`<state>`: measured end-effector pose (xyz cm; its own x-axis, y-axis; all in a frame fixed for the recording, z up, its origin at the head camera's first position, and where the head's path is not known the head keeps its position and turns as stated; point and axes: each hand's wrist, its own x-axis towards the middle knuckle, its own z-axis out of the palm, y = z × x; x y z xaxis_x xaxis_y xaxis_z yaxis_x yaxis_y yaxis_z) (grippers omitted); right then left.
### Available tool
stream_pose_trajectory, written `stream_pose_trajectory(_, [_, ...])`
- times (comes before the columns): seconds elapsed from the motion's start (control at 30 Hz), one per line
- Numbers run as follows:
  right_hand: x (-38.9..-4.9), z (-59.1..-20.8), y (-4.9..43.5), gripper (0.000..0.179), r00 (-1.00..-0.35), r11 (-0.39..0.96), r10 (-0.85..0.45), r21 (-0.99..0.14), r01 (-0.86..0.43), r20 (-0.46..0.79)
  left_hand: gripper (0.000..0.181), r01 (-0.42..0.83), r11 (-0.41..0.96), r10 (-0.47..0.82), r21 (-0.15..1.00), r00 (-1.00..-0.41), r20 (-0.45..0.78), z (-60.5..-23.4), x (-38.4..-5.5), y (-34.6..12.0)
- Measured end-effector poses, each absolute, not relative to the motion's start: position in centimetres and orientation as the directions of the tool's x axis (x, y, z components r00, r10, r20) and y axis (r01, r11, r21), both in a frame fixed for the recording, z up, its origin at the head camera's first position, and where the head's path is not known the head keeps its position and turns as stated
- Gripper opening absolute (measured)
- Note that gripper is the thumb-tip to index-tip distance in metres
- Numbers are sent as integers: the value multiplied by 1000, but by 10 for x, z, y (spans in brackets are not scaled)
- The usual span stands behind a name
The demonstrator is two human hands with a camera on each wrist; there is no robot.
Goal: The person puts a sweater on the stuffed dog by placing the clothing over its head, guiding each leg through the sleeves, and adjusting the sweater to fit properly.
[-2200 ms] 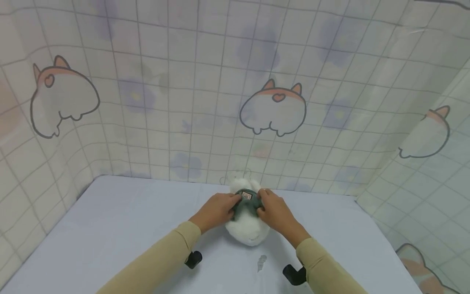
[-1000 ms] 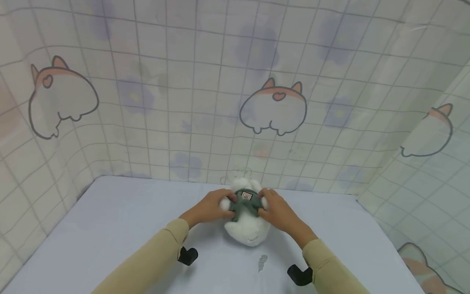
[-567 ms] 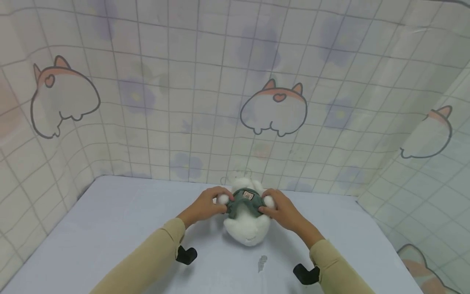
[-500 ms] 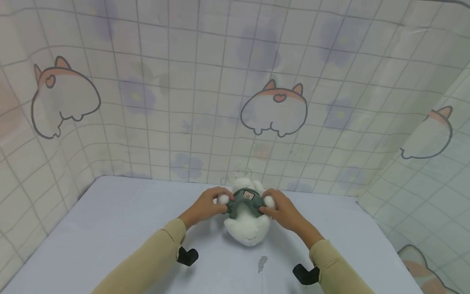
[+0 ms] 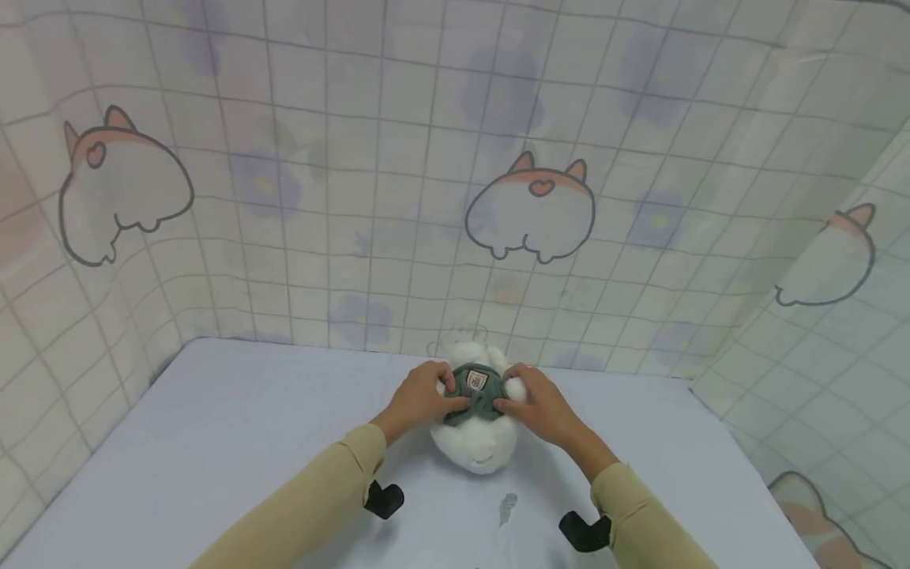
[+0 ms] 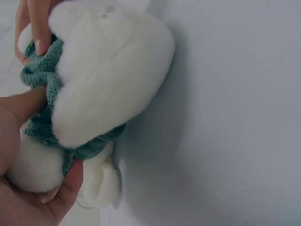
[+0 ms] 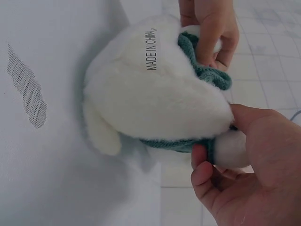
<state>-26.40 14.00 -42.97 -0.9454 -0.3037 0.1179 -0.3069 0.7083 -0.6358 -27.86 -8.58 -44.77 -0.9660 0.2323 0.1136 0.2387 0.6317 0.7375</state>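
A white plush toy (image 5: 478, 450) lies on the white table, its fluffy rounded end towards me. It wears a green knitted sweater (image 5: 462, 379) with a small pale label. My left hand (image 5: 421, 397) pinches the sweater's left side, thumb on the bunched front and fingertips by the left arm, as the left wrist view shows. On the other side my right hand (image 5: 538, 406) grips the sweater's edge around the right arm stub (image 7: 230, 149). Between the two thumbs the knit is gathered into folds. In the right wrist view, "MADE IN CHINA" is printed on the white fur.
The white table (image 5: 270, 442) stretches to both sides of the toy. Behind it hangs a checked curtain (image 5: 398, 197) with cartoon animal prints. A grey mesh-like mark (image 5: 508, 510) is on the tabletop. Black wrist mounts (image 5: 384, 500) stick out below the sleeves.
My left hand has moved right and inward across the sweater. The hem, earlier arched over the white fur, is now bunched between the thumbs. My right hand shifted slightly left.
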Motion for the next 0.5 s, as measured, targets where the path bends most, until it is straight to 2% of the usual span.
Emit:
stream_pose_trajectory(0.3, [-265, -429, 131, 34, -954, 699, -279, -659, -280, 110, 33, 351, 688, 366, 635, -924, 114, -446, -277, -96])
stream_pose_trajectory(0.37, [-265, -430, 129, 34, -955, 699, -278, -659, -278, 108, 31, 352, 680, 385, 643, -918, 95, -447, -278, -99])
stream_pose_trajectory(0.5, [-263, -430, 125, 33, -956, 704, -271, -653, -279, 117, 12, 286, 631, 354, 721, -933, 61, -447, -278, -103])
